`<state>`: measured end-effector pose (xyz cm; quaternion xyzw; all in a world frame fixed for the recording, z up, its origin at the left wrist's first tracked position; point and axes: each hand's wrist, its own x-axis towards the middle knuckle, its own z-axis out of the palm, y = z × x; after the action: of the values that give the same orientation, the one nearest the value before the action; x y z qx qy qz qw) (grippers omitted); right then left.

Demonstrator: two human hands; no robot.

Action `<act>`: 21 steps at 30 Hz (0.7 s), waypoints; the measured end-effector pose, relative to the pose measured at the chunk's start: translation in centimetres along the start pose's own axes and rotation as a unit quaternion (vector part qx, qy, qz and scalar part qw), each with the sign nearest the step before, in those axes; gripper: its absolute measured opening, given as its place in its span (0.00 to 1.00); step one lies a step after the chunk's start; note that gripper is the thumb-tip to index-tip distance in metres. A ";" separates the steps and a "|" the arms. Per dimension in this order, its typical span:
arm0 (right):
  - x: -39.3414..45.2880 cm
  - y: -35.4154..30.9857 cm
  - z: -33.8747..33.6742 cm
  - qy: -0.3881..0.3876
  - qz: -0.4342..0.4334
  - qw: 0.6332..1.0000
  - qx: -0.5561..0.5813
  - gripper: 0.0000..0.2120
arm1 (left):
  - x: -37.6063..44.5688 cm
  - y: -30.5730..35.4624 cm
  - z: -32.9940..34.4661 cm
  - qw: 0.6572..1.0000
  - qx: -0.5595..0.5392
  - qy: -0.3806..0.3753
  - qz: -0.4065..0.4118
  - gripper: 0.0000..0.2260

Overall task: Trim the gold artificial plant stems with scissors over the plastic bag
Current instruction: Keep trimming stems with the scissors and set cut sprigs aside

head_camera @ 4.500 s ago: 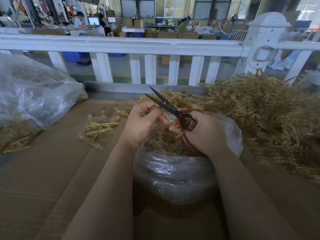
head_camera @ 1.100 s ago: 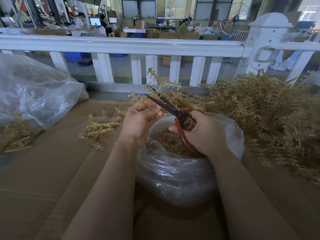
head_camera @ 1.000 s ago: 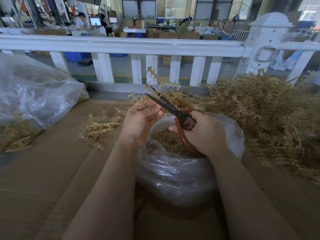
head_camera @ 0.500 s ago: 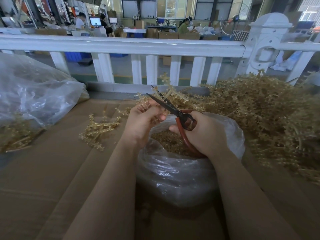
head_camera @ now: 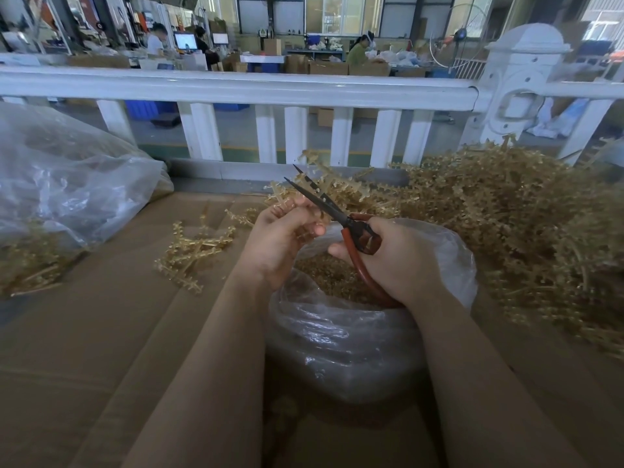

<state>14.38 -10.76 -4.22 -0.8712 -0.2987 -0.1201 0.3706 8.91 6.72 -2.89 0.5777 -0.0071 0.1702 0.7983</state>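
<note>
Daylight from far windows, foreground dim w/ soft shadows, bag glare, fisheye bend at edges.

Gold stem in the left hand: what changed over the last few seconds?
The left hand now grips a gold stem; 4.5 s ago no sprig stood above it. About a second ago the sprig stood tall between the blades; it now sits lower, leaning right. The scissors, right hand, plastic bag, big stem pile and loose stems stayed put.
</note>
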 end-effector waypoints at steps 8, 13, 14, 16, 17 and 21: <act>0.1 -0.1 0.1 0.014 -0.001 1.000 -0.009 0.17 | -0.1 0.1 0.2 1.000 -0.013 -0.004 -0.003 0.07; 0.0 0.0 0.2 0.018 -0.005 1.000 -0.015 0.19 | -0.2 0.1 0.2 1.000 -0.018 0.001 -0.011 0.11; 0.0 0.0 0.3 0.019 -0.007 1.000 -0.019 0.20 | -0.2 0.1 0.2 1.000 -0.016 0.003 -0.013 0.11; 0.1 0.2 0.4 0.022 -0.014 0.999 -0.032 0.22 | -0.2 0.1 0.2 1.000 -0.009 0.006 -0.016 0.11; 0.1 0.2 0.4 0.022 -0.017 0.999 -0.038 0.23 | -0.3 0.1 0.2 1.000 -0.005 0.009 -0.018 0.11; 0.2 0.4 0.4 -0.001 -0.002 1.000 -0.014 0.24 | -0.2 0.2 0.1 0.999 -0.012 0.022 -0.024 0.07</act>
<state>14.82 -10.64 -4.64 -0.8759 -0.2994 -0.1239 0.3574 8.67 6.61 -2.72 0.5644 0.0224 0.1642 0.8087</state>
